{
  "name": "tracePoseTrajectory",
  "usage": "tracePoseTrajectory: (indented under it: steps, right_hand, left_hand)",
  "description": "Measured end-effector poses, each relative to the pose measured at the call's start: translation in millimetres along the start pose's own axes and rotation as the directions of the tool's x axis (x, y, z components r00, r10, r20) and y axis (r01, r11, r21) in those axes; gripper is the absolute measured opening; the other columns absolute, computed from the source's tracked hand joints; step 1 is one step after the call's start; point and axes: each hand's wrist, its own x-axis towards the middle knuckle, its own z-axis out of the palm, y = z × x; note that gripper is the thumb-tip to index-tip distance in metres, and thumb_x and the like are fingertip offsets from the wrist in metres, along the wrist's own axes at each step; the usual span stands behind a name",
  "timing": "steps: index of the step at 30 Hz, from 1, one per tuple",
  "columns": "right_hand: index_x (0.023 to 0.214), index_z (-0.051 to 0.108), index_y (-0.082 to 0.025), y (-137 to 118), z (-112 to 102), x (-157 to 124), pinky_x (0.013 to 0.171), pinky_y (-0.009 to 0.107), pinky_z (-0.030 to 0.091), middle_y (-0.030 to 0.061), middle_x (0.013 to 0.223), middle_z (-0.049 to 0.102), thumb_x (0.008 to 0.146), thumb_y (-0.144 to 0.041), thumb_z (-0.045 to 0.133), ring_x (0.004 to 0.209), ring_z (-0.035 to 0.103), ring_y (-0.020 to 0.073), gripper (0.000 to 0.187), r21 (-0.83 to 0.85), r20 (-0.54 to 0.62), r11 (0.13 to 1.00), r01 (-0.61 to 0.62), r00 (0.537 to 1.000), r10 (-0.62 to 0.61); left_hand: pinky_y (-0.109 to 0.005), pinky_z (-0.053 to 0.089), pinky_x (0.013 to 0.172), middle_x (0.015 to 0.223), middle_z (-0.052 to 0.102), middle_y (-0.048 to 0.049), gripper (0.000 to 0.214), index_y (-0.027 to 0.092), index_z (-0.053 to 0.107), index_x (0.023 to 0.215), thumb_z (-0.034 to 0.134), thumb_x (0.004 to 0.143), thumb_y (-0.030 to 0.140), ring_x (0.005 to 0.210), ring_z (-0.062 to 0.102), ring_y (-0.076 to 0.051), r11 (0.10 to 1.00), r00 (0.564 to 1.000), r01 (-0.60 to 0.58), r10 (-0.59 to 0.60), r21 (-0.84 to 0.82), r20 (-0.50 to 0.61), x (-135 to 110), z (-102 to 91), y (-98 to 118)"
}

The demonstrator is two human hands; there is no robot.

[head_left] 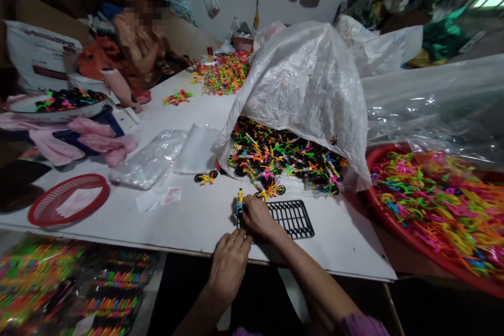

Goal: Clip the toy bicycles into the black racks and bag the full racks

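Observation:
My right hand (pixel 258 216) is closed around a small plastic toy bicycle (pixel 240 202) with yellow and blue parts, held upright near the table's front edge. Just below it, my left hand (pixel 230 258) has its fingers bent together by the dark lower end of the toy; what they grip is hidden. A black slotted plastic rack (pixel 293 219) lies flat on the table, partly covered by my right wrist. Beyond my hands are a loose yellow toy bicycle (pixel 206 177) with black wheels and another yellow one (pixel 271 190) by the pile.
A large clear plastic bag (pixel 303 73) spills a pile of toy bicycles (pixel 283 155). At right stands a red tub (pixel 372 160) of colourful parts. A red basket (pixel 35 210), plastic sleeves (pixel 151 160) and paper slips (pixel 172 196) lie left. Another person (pixel 137 52) sits at the far left.

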Motion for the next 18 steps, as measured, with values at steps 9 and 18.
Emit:
tracePoseTrajectory:
  steps: [9,18]
  right_hand:
    - [0.096,0.061,-0.009,15.5,-35.6,33.0,0.069,0.029,0.042,0.0164,0.096,0.063,0.083,-0.012,0.04,0.086,0.062,0.0233,0.024,-0.268,-0.125,0.914,-0.306,0.951,0.282]
    - [0.097,0.053,-0.017,4.5,-26.0,-6.4,0.068,0.021,0.04,0.0035,0.087,0.06,0.088,-0.028,0.041,0.074,0.055,0.012,0.018,0.165,-0.335,0.985,0.052,0.942,0.007]
  left_hand:
    - [-0.038,0.045,0.084,0.106,0.066,-0.0054,0.035,0.02,0.064,0.103,0.036,0.084,0.009,0.097,0.06,-0.022,1.0,0.999,-0.019,0.018,-0.015,-0.046,-24.7,-5.4,-10.1]
    - [-0.038,0.044,0.086,0.108,0.065,-0.0064,0.032,0.018,0.061,0.108,0.039,0.086,0.012,0.101,0.058,-0.022,0.999,0.993,-0.032,0.03,-0.014,-0.112,-39.5,-6.2,-11.1]
